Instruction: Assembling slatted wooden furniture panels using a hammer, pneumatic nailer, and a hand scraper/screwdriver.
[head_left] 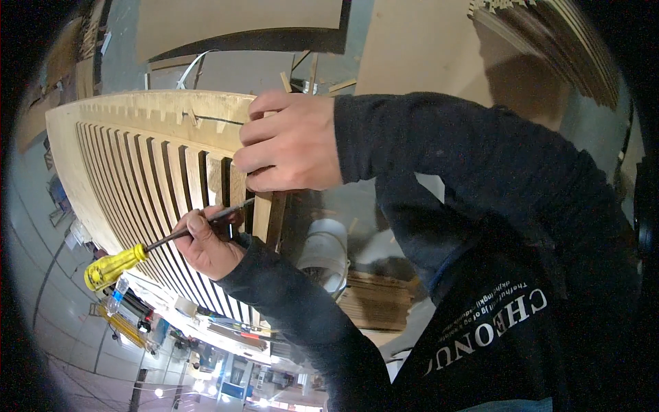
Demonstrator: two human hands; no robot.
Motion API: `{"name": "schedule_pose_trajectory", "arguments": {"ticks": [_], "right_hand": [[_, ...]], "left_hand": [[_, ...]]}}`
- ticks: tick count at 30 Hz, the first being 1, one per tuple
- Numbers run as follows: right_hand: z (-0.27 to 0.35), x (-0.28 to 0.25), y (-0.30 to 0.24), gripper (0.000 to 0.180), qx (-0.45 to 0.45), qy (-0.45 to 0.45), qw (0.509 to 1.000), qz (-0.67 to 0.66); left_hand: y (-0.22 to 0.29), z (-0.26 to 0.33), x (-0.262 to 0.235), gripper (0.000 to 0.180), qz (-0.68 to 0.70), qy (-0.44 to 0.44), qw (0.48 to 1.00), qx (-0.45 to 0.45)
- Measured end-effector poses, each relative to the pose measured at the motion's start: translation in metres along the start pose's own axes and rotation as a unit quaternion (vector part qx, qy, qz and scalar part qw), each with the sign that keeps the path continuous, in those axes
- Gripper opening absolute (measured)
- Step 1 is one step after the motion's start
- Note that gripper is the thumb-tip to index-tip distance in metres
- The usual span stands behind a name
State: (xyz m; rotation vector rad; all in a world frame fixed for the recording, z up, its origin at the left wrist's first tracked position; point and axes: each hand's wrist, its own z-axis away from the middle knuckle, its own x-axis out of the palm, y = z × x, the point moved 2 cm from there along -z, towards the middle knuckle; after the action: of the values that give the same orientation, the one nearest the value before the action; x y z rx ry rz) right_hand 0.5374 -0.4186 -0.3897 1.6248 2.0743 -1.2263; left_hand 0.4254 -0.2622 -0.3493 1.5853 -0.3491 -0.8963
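A pale wooden frame with many narrow slats (154, 113) and dark gaps between them stretches across the left half of the view. My left hand (209, 247) is closed round the metal shaft of a screwdriver (113, 268). Its yellow handle points away to the lower left, and its tip reaches the last slats, just under my right hand. My right hand (292, 142) lies over the frame's near end, fingers bent and pressed down onto the wood. Its fingertips are partly hidden, so anything small beneath them does not show.
A whitish bucket (324, 254) stands below the frame's near end, beside a stack of wooden boards (374, 302). Large flat panels (240, 24) lie at the top. More stacked strips (570, 51) fill the upper right. Tools and a plastic bottle (118, 295) sit beyond the frame.
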Motion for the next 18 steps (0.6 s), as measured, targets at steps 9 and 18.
{"name": "schedule_pose_trajectory", "arguments": {"ticks": [9, 18], "right_hand": [[-0.009, 0.004, 0.003, 0.018, -0.026, -0.081, 0.994, -0.068], [-0.039, 0.019, 0.022, 0.021, 0.030, -0.118, 0.993, 0.003]], "left_hand": [[-0.004, -0.012, -0.005, 0.024, 0.006, -0.099, 0.995, 0.029], [0.044, -0.032, -0.097, 0.034, 0.031, 0.094, 0.986, 0.132]]}}
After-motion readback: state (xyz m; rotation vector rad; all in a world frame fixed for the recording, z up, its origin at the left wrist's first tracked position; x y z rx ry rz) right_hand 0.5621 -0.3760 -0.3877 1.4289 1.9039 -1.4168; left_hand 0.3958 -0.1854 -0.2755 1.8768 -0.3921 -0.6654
